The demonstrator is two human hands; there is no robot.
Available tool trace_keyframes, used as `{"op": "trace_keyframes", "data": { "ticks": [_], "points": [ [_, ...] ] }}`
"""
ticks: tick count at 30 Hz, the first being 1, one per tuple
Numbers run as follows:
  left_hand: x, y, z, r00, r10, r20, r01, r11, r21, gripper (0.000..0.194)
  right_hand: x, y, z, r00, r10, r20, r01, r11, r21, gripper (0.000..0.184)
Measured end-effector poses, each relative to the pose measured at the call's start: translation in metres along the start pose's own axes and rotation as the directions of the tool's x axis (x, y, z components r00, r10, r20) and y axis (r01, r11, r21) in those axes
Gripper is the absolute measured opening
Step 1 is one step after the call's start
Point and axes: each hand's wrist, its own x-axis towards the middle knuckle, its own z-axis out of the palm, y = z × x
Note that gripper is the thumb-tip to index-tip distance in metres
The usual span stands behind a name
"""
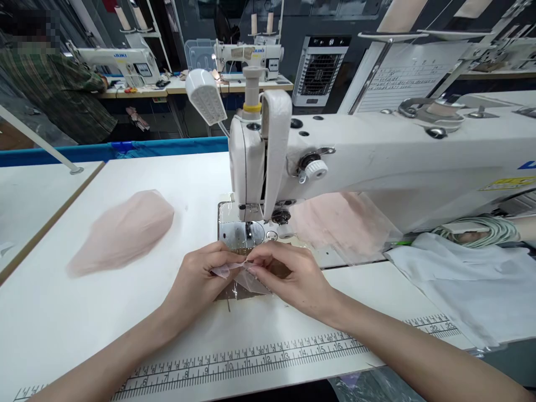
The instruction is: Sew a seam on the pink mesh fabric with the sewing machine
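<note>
Just in front of the sewing machine's needle plate (234, 234), both hands pinch a small piece of sheer pale fabric (251, 281). My left hand (205, 273) is closed on its left end, with a fold of it showing between thumb and fingers. Thumb and forefinger of my right hand (293, 273) grip the same piece close to the left fingertips. Beneath the hands lies a brown patch (228, 295) under clear film. The white sewing machine (268, 156) stands over the plate, its presser foot (248, 230) just beyond my fingers.
Sheer pink fabric (125, 231) lies on the left of the table, more pink fabric (339, 223) under the machine arm. White cloth (464, 279) and a coiled green cord (481, 230) are at the right. A printed ruler (247, 363) edges the front. A person (54, 89) works behind.
</note>
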Motion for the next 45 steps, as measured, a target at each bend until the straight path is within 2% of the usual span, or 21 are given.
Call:
{"op": "trace_keyframes", "data": {
  "ticks": [15,21,24,28,32,34,35,37,39,40,42,43,45],
  "points": [
    [0.001,0.000,0.000,0.999,0.021,-0.024,-0.021,1.000,0.008,0.014,-0.001,0.002,0.001,0.999,0.003,0.033,-0.003,1.000,0.001,0.010],
    [0.000,0.004,0.000,0.995,0.090,-0.045,-0.088,0.995,0.040,0.010,-0.001,0.005,0.000,0.998,-0.044,0.050,0.045,0.998,-0.034,0.009],
    [0.000,0.006,0.000,0.989,0.129,-0.066,-0.125,0.990,0.070,0.007,-0.001,0.006,0.002,0.991,-0.134,0.024,0.136,0.988,-0.075,0.007],
    [-0.001,0.006,0.001,0.982,0.172,-0.075,-0.168,0.984,0.066,0.013,-0.003,0.009,0.002,0.937,-0.348,-0.032,0.333,0.916,-0.222,0.008],
    [-0.004,0.009,0.001,0.971,0.223,-0.091,-0.219,0.974,0.052,0.010,-0.005,0.011,-0.004,0.829,-0.555,0.064,0.520,0.726,-0.450,0.017],
    [-0.006,0.013,0.000,0.971,0.218,-0.099,-0.215,0.976,0.040,0.008,-0.006,0.009,-0.008,0.795,-0.597,0.109,0.567,0.665,-0.486,0.018],
    [-0.007,0.015,-0.001,0.979,0.188,-0.083,-0.186,0.982,0.023,0.007,-0.006,0.007,-0.010,0.798,-0.591,0.117,0.567,0.672,-0.477,0.017],
    [-0.008,0.018,-0.001,0.999,0.053,0.009,-0.053,0.998,-0.035,0.009,-0.006,0.003,-0.012,0.865,-0.490,0.109,0.490,0.777,-0.396,0.010],
    [-0.007,0.017,0.000,0.984,-0.121,0.129,0.128,0.990,-0.051,0.012,-0.004,-0.001,-0.011,0.958,-0.257,0.124,0.282,0.923,-0.263,0.007],
    [-0.006,0.015,0.001,0.969,-0.188,0.157,0.193,0.981,-0.013,0.013,-0.003,-0.001,-0.010,0.982,-0.120,0.149,0.150,0.966,-0.212,0.009],
    [-0.004,0.009,0.006,0.962,-0.239,0.133,0.219,0.964,0.150,0.019,0.000,0.001,-0.006,0.977,0.100,0.186,-0.062,0.978,-0.198,0.012],
    [-0.002,0.006,0.008,0.968,-0.227,0.109,0.194,0.949,0.249,0.020,0.001,0.003,-0.004,0.969,0.165,0.181,-0.121,0.966,-0.230,0.012],
    [0.000,0.001,0.013,0.981,-0.180,0.078,0.134,0.905,0.404,0.014,0.004,0.009,0.000,0.967,0.218,0.130,-0.166,0.932,-0.323,0.010]
  ]
}}
